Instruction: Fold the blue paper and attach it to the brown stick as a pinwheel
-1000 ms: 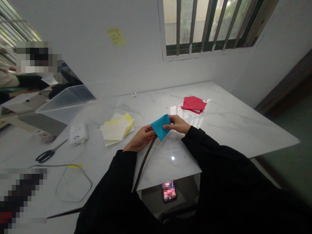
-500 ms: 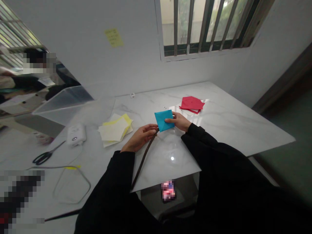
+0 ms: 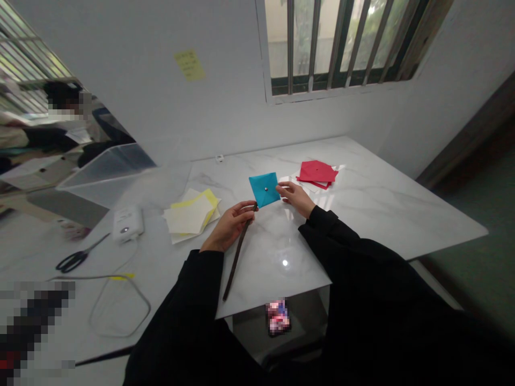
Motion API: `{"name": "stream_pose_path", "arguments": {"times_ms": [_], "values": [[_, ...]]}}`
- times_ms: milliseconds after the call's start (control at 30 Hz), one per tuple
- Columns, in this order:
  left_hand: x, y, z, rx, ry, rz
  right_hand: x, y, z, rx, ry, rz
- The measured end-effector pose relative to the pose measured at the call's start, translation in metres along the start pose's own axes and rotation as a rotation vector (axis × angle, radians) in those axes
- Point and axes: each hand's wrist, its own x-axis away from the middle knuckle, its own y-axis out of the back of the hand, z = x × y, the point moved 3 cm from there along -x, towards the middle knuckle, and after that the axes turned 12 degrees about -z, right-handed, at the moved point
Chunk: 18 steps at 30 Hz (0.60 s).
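A blue paper square (image 3: 264,188) with a small metal pin at its centre sits on the upper end of a thin dark stick (image 3: 238,256). My left hand (image 3: 231,223) is closed round the stick just below the paper. My right hand (image 3: 293,195) is beside the paper's right edge, fingers pinched together near it; whether they touch the paper I cannot tell. Both sleeves are black.
A white marble table (image 3: 382,209) carries a red paper stack (image 3: 317,173), pale yellow sheets (image 3: 191,213), a white device (image 3: 127,223), black scissors (image 3: 74,259), a clear plastic bin (image 3: 107,170) and a looped cable (image 3: 116,303). Another person sits at far left.
The blue paper turned from a tilted fold to face the camera, showing its pin. My right hand slid off the paper to its right edge. The stick rose slightly.
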Motion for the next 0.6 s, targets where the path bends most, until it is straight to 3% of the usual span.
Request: {"name": "stream_pose_path", "arguments": {"times_ms": [100,233,300,433,467,533,600], "values": [[-0.002,0.004,-0.002,0.018,-0.024,-0.102,-0.006,0.008,-0.002,0.211,0.147,-0.155],[-0.003,0.005,-0.003,0.024,-0.033,-0.153,-0.001,0.007,0.001,0.33,0.199,-0.136],[-0.003,0.005,-0.003,0.027,-0.033,-0.159,0.005,0.002,0.004,0.35,0.179,-0.028],[-0.004,0.005,-0.003,0.048,-0.057,-0.188,0.023,-0.016,0.007,0.457,0.154,0.482],[-0.004,0.005,-0.004,0.057,-0.066,-0.195,0.026,-0.019,0.008,0.481,0.16,0.558],[-0.005,0.005,-0.004,0.074,-0.076,-0.201,0.029,-0.021,0.009,0.503,0.178,0.562],[-0.005,0.006,-0.004,0.089,-0.069,-0.202,0.027,-0.021,0.009,0.508,0.184,0.484]]}}
